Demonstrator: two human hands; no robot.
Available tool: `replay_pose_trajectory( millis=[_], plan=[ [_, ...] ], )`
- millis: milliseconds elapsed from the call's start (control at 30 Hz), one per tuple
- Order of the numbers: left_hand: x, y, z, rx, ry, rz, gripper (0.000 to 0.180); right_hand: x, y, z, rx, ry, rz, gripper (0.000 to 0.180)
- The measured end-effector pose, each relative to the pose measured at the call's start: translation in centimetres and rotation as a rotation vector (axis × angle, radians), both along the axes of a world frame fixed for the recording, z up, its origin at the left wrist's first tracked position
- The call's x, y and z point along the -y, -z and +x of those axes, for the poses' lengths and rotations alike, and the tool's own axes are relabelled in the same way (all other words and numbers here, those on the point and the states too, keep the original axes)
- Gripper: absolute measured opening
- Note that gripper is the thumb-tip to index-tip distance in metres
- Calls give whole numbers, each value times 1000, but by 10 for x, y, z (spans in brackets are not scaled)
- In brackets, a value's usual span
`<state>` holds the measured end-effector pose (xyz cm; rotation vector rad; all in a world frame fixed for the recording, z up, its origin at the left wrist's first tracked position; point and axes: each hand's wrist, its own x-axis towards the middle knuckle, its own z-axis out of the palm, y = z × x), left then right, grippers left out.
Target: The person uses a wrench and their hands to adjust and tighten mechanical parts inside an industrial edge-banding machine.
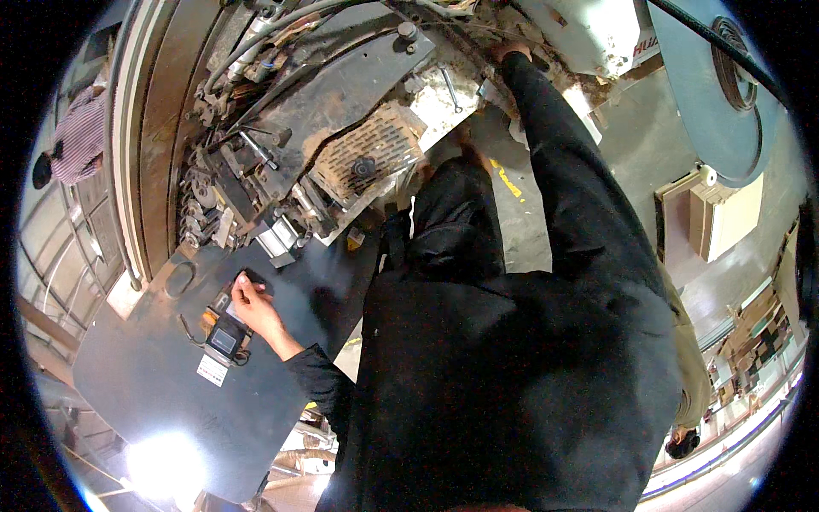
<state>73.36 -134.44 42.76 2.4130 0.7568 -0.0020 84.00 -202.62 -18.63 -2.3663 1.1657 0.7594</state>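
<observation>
- While the left hand [263, 314] is at the small black device [223, 341] on the grey desk [136, 367], its fingers sit close together; I cannot tell whether they pinch anything.
- The right hand [514, 53] reaches far along the dusty machine [320, 119]; its fingers are too dark to read.
- With just 1 hand here, a light touch, the device flat and its wire [189, 331] untangled should work best.

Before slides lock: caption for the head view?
Left hand beside a small black box on a grey surface; right arm stretched along a grimy machine.
</observation>
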Motion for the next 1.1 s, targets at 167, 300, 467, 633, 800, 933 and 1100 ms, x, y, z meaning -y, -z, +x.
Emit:
replay_pose_trajectory(
  millis=[167, 300, 467, 633, 800, 933, 1100],
  plan=[
    [0, 7, -7, 32, -9, 24, 38, -16, 15, -1, 9, -160, -107, 54],
    [17, -2, -23, 6, -29, 97, 34, -51, -47, 14, 35, -184, -155, 51],
    [36, 5, -20, 19, -9, 117, 30, -58, -147, 19, 2, -266, -71, 50],
    [47, 8, -3, 46, 48, 96, 28, -43, -123, 10, 85, -93, -26, 50],
    [51, 20, -10, 136, 2, 48, 27, -50, -181, 12, 21, -76, 49, 55],
    [74, 25, 7, 80, 78, 97, 28, -28, -123, 4, -2, -66, -13, 51],
    [77, 28, 5, 94, 77, 65, 29, -40, -126, 2, 47, -177, -81, 49]
  ],
)
